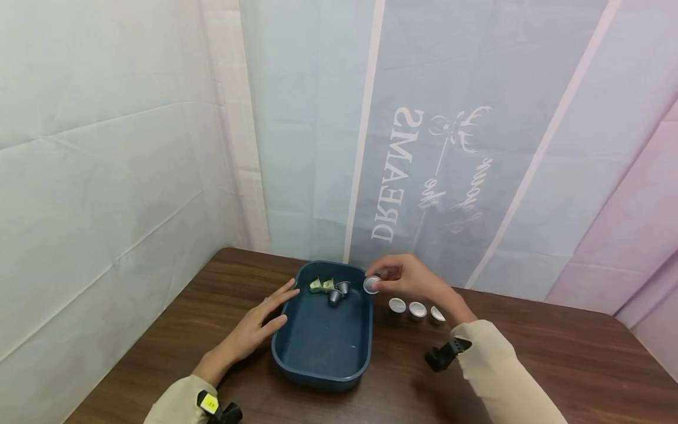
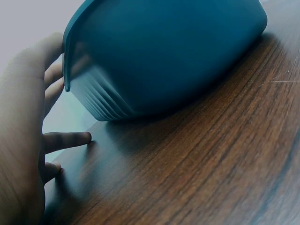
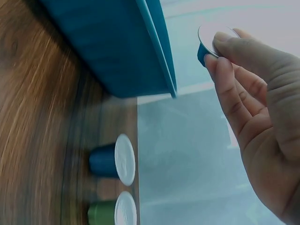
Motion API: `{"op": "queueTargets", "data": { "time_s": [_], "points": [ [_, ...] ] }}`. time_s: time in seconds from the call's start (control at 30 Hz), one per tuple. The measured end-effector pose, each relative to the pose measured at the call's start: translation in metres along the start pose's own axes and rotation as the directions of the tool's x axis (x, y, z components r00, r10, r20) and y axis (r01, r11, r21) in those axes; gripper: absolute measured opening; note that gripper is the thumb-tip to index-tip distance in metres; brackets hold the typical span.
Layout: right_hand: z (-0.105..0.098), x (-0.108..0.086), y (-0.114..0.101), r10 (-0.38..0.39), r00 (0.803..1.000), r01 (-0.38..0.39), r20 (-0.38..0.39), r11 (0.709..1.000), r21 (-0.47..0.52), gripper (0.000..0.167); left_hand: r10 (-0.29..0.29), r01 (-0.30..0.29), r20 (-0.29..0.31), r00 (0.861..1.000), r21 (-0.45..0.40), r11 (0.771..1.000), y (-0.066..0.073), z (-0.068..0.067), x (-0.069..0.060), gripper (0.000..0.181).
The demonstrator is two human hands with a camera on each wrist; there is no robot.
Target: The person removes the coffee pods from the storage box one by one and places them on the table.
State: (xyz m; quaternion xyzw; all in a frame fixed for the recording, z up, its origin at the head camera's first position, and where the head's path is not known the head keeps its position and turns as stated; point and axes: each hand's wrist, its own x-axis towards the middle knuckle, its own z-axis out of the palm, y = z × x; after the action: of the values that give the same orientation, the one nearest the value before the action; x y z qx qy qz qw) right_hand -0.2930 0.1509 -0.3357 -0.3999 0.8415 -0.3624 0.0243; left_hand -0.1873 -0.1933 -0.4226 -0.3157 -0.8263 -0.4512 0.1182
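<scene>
Head view: right hand (image 1: 404, 277), one entry, a silver-lidded capsule (image 1: 370, 285) pinched between thumb and fingers. Governing relation, in our judgement, capsule to rim: the blue bin (image 1: 327, 348) lies directly left of the right fingertips, and the right wrist view sets the capsule higher than that rim; whether it overhangs the inside we cannot tell. Axis short and tilted, lid facing upward under the thumb. Nearer hand, the right; the left hand (image 1: 258, 323) rests across the bin, its fingers straight and spread at the opposite rim, gripping nothing. Left of the right fingers, inside the bin's far end, we list two yellow-green capsules (image 1: 316, 286) and two dark capsules (image 1: 335, 297). Right of and nearer than those fingers: three standing capsules (image 1: 417, 310) in a row, lids up, the outermost partly covered by the forearm. Surface: dark wood-grained counter (image 1: 551, 347), running out rightward from the fingers. Room: pale cloth hangings (image 1: 309, 141) beyond both hands, white lettering printed behind the right.
</scene>
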Motion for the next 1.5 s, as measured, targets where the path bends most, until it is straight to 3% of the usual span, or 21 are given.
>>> {"op": "queueTargets", "data": {
  "time_s": [0.27,0.53,0.83,1.07,1.2,1.37,1.5],
  "points": [
    [-0.016,-0.027,0.016,0.065,0.994,-0.062,-0.086,0.997,0.038,0.023,-0.002,0.002,0.006,1.000,0.006,1.000,0.005,0.000,0.001,0.049],
    [-0.029,-0.055,0.035,0.083,0.980,-0.060,-0.181,0.990,0.126,0.027,-0.005,0.005,-0.005,1.000,0.022,1.000,-0.027,0.007,-0.001,0.050],
    [-0.035,-0.086,0.052,0.177,0.947,-0.140,-0.268,0.978,0.152,0.030,0.006,-0.006,0.003,1.000,0.015,1.000,-0.031,0.005,-0.001,0.051],
    [-0.038,-0.110,0.063,0.309,0.893,-0.249,-0.326,0.945,0.211,0.038,-0.005,0.005,-0.001,1.000,0.028,1.000,-0.029,0.005,-0.003,0.052],
    [-0.040,-0.120,0.069,0.323,0.872,-0.259,-0.369,0.942,0.213,0.038,0.000,0.000,-0.001,1.000,0.023,1.000,-0.030,0.005,-0.003,0.054],
    [-0.040,-0.133,0.077,0.319,0.866,-0.268,-0.385,0.946,0.181,0.038,-0.009,0.009,-0.010,1.000,0.025,1.000,-0.030,0.006,-0.003,0.053],
    [-0.039,-0.141,0.082,0.355,0.858,-0.288,-0.372,0.931,0.224,0.041,-0.007,0.008,-0.019,1.000,0.027,1.000,-0.031,0.007,-0.003,0.053]
  ]
}}
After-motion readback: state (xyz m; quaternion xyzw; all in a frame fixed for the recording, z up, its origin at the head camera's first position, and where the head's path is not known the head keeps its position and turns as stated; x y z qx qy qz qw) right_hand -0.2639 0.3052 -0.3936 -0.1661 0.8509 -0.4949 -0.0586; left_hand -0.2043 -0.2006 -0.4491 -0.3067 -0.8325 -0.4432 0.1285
